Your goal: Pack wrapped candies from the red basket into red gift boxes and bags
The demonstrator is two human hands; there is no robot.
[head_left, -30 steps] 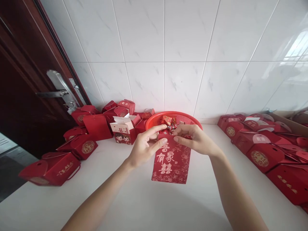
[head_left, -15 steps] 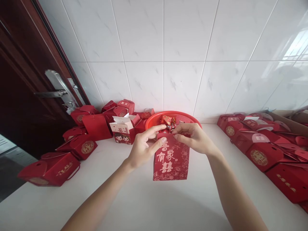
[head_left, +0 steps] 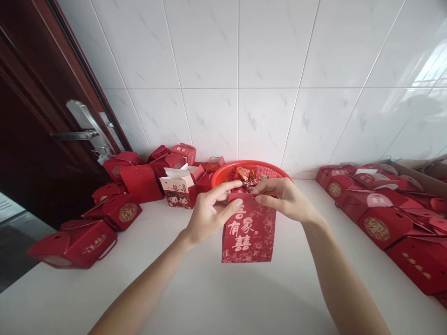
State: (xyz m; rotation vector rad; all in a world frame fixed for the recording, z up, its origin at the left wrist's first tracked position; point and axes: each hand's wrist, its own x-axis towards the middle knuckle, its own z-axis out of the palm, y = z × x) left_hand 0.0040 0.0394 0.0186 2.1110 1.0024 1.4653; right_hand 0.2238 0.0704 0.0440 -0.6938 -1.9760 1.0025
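Observation:
A red paper gift bag (head_left: 247,237) with white lettering and pale flower prints faces me, held upright by its top edge. My left hand (head_left: 211,209) pinches the upper left corner, thumb on the front. At the upper right, my right hand (head_left: 284,200) grips the same edge between thumb and bent fingers. Just behind the bag stands a red plastic basket (head_left: 223,176), with wrapped candies (head_left: 242,174) showing above my fingers. Whatever is inside the bag is hidden.
Several red gift boxes (head_left: 118,211) stand on the left of the white table (head_left: 167,279), near a white-and-red box (head_left: 179,190) with open flaps. More red boxes (head_left: 377,223) line the right side. A tiled wall (head_left: 209,116) rises behind; a dark door (head_left: 31,116) is at left.
Almost nothing differs. The thumb of my right hand has shifted very slightly along the bag's top edge, and the view has moved a little.

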